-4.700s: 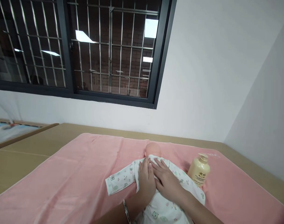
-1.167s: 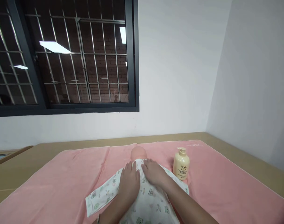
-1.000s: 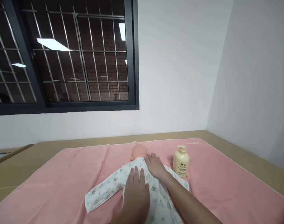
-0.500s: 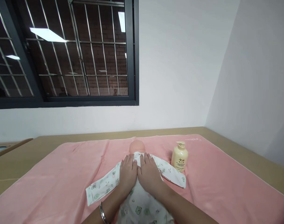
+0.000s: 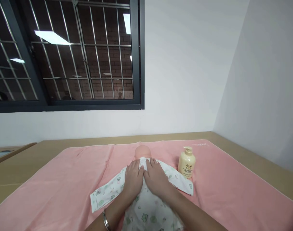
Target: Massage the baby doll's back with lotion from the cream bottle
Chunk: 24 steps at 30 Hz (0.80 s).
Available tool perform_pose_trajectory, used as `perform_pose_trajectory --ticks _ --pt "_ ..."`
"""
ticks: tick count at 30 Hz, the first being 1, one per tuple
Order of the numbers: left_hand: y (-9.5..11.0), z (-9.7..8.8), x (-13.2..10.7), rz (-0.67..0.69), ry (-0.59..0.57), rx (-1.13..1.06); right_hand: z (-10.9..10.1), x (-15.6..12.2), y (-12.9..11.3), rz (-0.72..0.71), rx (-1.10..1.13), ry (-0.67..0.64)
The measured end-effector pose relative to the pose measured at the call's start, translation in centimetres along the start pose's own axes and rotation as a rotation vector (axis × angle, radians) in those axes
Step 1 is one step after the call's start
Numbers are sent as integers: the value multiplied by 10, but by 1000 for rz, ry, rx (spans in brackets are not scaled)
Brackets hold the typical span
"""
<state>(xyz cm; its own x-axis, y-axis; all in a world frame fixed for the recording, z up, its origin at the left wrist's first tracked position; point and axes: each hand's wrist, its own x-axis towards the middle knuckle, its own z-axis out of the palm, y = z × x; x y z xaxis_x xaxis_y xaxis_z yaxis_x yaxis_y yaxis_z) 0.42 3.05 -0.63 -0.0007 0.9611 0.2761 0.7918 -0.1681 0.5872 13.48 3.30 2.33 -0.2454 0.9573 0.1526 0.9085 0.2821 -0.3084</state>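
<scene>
The clothed doll point(image 5: 148, 211) is being touched by the flattened, ungripping left hand point(image 5: 133, 178) and right hand point(image 5: 156, 177), its head point(image 5: 143, 151) just beyond them, gentle, even pressure seemingly being needed.

Soft indoor lt, glare point(image 5: 52, 38) on window point(image 5: 66, 61), edges stretched

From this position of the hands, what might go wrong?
The bottle stands near one sleeve, so the right hand might tip it if it sweeps outward. The bangle could perhaps catch on the shirt if the left hand slides about.
</scene>
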Motion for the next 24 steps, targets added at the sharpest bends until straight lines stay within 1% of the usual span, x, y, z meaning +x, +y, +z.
perform_pose_trajectory --ticks 3,5,6,8,11,13,14,15,18,20,22,24 --pt "7 4 -19 38 -37 47 -13 21 20 25 28 -19" --pt "8 9 -27 70 -23 71 -18 30 24 54 7 -15" --pt "7 10 -27 68 -19 73 -18 30 21 57 -5 -16" --pt "1 8 -17 10 -35 45 -14 21 8 32 -22 -20" --pt "-11 -1 10 -131 -65 -28 -6 -3 -16 -115 -58 -19" --pt "-15 -4 19 -163 -66 -28 -7 -11 -21 -193 -54 -29" --pt "-15 -4 17 -155 -61 -16 -9 -10 -20 -184 -35 -38" --pt "-12 -2 12 -133 -48 -1 -12 -6 -15 -142 -10 -46" --pt "0 9 -20 -27 0 9 -21 16 5 18 31 -61" --pt "7 17 -38 33 22 -16 -22 24 12 56 24 -62" --pt "9 21 -40 50 27 -50 -20 20 9 63 13 -62" --pt "6 18 -27 -8 21 -87 -17 4 -2 27 -23 -49"
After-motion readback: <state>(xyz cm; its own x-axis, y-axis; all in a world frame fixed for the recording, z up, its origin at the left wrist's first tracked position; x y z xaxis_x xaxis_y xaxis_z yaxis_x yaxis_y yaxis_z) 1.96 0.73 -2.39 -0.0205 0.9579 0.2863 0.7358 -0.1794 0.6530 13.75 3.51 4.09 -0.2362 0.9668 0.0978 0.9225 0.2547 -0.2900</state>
